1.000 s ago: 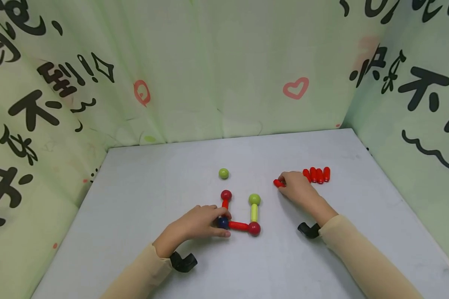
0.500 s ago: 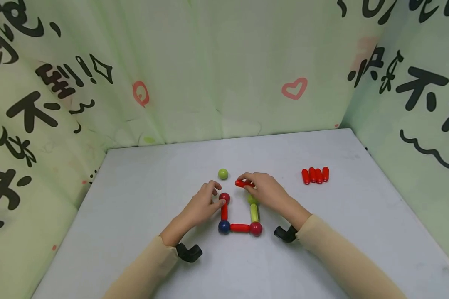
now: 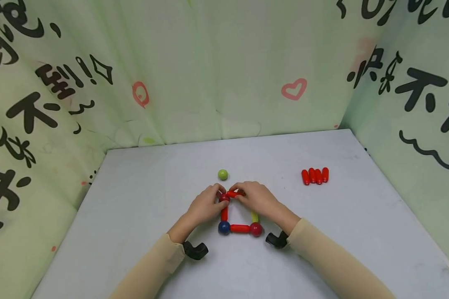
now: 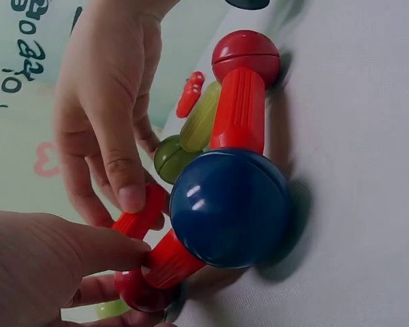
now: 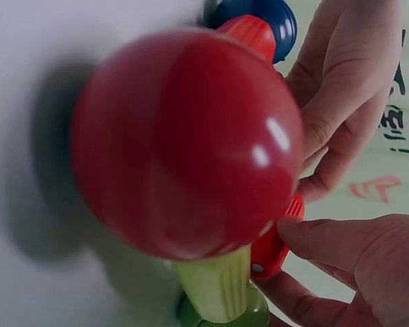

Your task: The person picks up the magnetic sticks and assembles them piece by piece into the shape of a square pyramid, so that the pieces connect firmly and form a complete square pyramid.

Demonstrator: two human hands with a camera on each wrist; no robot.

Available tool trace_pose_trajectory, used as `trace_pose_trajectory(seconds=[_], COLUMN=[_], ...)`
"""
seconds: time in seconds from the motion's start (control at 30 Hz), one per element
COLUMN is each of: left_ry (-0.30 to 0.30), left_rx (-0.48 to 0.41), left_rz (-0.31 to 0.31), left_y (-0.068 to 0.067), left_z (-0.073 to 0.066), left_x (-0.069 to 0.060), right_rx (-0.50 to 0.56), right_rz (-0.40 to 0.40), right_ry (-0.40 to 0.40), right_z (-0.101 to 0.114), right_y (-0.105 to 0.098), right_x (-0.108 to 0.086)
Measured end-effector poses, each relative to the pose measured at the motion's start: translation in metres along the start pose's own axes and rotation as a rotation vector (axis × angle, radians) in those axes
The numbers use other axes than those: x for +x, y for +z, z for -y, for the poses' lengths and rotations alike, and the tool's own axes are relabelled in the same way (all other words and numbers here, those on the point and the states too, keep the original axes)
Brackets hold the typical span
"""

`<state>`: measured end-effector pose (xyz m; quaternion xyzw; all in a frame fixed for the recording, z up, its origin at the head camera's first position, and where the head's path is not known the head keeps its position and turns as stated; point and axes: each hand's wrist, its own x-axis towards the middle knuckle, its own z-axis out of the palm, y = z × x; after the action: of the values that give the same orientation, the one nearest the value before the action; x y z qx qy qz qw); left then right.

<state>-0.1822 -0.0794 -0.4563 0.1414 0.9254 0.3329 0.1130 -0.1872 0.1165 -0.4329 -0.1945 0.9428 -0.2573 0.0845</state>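
My left hand [image 3: 205,204] grips the red ball [image 3: 224,197] at the far left corner of a three-sided frame, thumb on its near side. My right hand [image 3: 257,197] pinches a red rod [image 3: 233,194], whose left end meets that ball. A second red rod [image 3: 224,214] runs from the ball to the blue ball [image 3: 224,227]. From there another red rod [image 3: 240,228] reaches the near right red ball [image 3: 256,229]. The yellow-green rod [image 3: 254,216] rises from it to a green ball [image 4: 172,158], hidden under my right hand in the head view.
A loose green ball [image 3: 222,174] lies just beyond the hands on the white table [image 3: 153,178]. Several red rods [image 3: 312,176] stand side by side at the right. A green curtain [image 3: 217,70] with black writing hangs behind and along both sides.
My right hand has carried one red rod leftward from the group to the far left red ball. My left hand has moved from the blue ball up to that red ball.
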Motion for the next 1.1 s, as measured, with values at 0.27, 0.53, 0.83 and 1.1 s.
trace_pose_trajectory(seconds=[0.27,0.53,0.83,1.1], left_ry=[-0.035,-0.035,-0.021,0.106], left_rx=[0.028,0.032,0.088,0.263], left_rz=[-0.020,-0.019,-0.017,0.026], left_y=[0.000,0.000,-0.003,0.007], left_z=[-0.001,-0.002,-0.001,-0.022], left_x=[-0.002,-0.004,-0.003,0.012], right_rx=[-0.054,-0.087,-0.082,-0.074], right_rz=[0.027,0.085,0.072,-0.033], right_ry=[0.021,0.015,0.008,0.098], right_z=[-0.004,-0.003,-0.004,-0.034], right_y=[0.000,-0.001,0.001,-0.021], right_x=[-0.003,-0.003,0.000,-0.012])
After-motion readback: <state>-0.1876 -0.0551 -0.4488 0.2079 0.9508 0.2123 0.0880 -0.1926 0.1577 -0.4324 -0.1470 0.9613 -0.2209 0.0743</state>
